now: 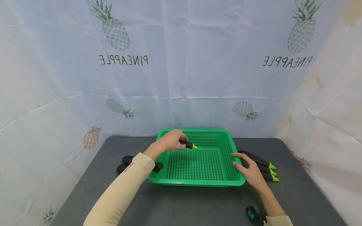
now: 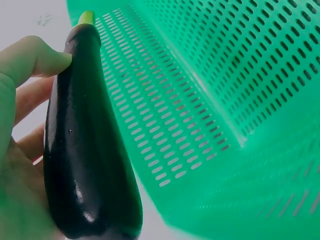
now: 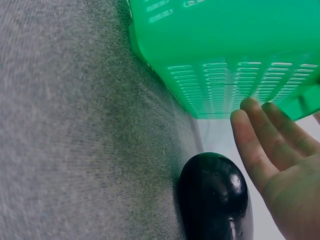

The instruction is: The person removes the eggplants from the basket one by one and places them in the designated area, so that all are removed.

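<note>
In the head view my left hand (image 1: 173,140) is above the back left part of a green plastic basket (image 1: 195,182). It grips a dark purple eggplant (image 1: 187,144), whose green stem end points right. The left wrist view shows the thumb and fingers around this eggplant (image 2: 90,135), beside the perforated basket wall (image 2: 165,115). My right hand (image 1: 250,171) is at the basket's right rim, its thumb and index finger reaching over the edge. Seen from the right wrist, three fairly straight fingers (image 3: 257,135) lie by the basket's outer wall (image 3: 220,80).
Right of the basket, three eggplants (image 1: 267,169) lie side by side, stems to the right. Two dark rounded eggplant ends (image 1: 122,168) show left of the basket, partly behind the left sleeve. A pineapple-print cloth (image 1: 181,78) hangs behind the grey table (image 1: 181,207).
</note>
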`<act>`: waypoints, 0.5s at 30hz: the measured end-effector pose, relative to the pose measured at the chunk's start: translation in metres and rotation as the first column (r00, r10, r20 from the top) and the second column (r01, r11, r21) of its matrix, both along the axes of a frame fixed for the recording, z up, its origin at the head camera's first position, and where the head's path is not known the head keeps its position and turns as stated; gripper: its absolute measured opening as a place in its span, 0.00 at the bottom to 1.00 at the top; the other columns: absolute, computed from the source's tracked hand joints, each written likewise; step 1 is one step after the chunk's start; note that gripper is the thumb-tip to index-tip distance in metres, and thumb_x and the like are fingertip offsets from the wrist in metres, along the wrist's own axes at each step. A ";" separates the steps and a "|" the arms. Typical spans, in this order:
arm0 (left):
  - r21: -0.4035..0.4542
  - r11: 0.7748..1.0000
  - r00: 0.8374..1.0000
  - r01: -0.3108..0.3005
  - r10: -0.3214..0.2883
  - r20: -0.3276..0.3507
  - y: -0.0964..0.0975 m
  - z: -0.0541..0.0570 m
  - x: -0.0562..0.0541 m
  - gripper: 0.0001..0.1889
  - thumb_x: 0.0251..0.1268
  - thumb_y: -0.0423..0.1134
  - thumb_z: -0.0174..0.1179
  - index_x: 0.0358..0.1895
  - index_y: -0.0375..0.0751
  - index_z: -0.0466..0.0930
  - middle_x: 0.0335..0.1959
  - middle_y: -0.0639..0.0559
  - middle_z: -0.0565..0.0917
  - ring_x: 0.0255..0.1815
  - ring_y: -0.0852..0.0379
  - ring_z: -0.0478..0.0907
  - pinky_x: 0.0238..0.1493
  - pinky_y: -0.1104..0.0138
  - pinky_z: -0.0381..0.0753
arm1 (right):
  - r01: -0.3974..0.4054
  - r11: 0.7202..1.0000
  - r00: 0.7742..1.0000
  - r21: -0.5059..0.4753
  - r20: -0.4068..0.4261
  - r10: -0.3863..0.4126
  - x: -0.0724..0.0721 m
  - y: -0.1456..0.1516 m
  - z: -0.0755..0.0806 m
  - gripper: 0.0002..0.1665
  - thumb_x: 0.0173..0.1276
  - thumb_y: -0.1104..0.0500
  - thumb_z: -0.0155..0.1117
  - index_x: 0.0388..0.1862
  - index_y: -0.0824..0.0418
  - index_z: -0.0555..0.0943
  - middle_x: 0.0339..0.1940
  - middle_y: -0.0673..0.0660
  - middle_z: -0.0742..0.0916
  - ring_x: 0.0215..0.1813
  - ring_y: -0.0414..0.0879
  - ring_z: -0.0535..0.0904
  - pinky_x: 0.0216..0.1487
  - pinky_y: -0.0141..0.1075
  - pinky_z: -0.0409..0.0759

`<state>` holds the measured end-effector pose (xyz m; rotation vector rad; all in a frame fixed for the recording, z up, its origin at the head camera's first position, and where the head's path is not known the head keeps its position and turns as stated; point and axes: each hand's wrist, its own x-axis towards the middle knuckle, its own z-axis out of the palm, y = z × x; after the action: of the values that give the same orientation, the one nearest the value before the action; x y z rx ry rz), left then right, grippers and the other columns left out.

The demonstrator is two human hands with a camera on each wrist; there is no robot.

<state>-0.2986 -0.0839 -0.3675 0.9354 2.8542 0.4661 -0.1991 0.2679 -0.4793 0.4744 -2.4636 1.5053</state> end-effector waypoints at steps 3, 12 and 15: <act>-0.010 1.000 1.000 0.006 -0.006 -0.027 -0.005 0.004 0.005 0.09 0.68 0.40 0.65 0.49 0.50 0.88 0.41 0.54 0.78 0.37 0.56 0.71 0.38 0.62 0.73 | -0.005 1.000 1.000 0.000 0.007 0.005 -0.001 0.000 0.000 0.23 0.79 0.60 0.59 0.70 0.61 0.75 0.69 0.65 0.75 0.53 0.32 0.78 0.44 0.37 0.81; 0.039 0.999 1.000 -0.002 0.003 -0.021 -0.026 0.018 0.015 0.12 0.66 0.39 0.65 0.51 0.47 0.87 0.43 0.54 0.79 0.39 0.55 0.73 0.38 0.61 0.73 | -0.001 1.000 1.000 0.027 0.021 0.000 -0.002 0.002 0.003 0.23 0.80 0.59 0.58 0.71 0.60 0.74 0.70 0.65 0.74 0.54 0.30 0.76 0.45 0.37 0.80; 0.056 0.998 1.000 -0.014 0.015 -0.014 -0.036 0.021 0.018 0.14 0.67 0.39 0.63 0.54 0.46 0.87 0.45 0.52 0.80 0.42 0.54 0.74 0.41 0.59 0.74 | 0.002 0.999 0.999 0.045 0.035 -0.003 0.000 0.002 0.004 0.23 0.80 0.58 0.59 0.71 0.59 0.75 0.70 0.64 0.75 0.56 0.31 0.76 0.47 0.38 0.80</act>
<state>-0.2807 -0.1195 -0.3468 0.9318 2.8770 0.5459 -0.1993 0.2697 -0.4756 0.4563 -2.5288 1.4726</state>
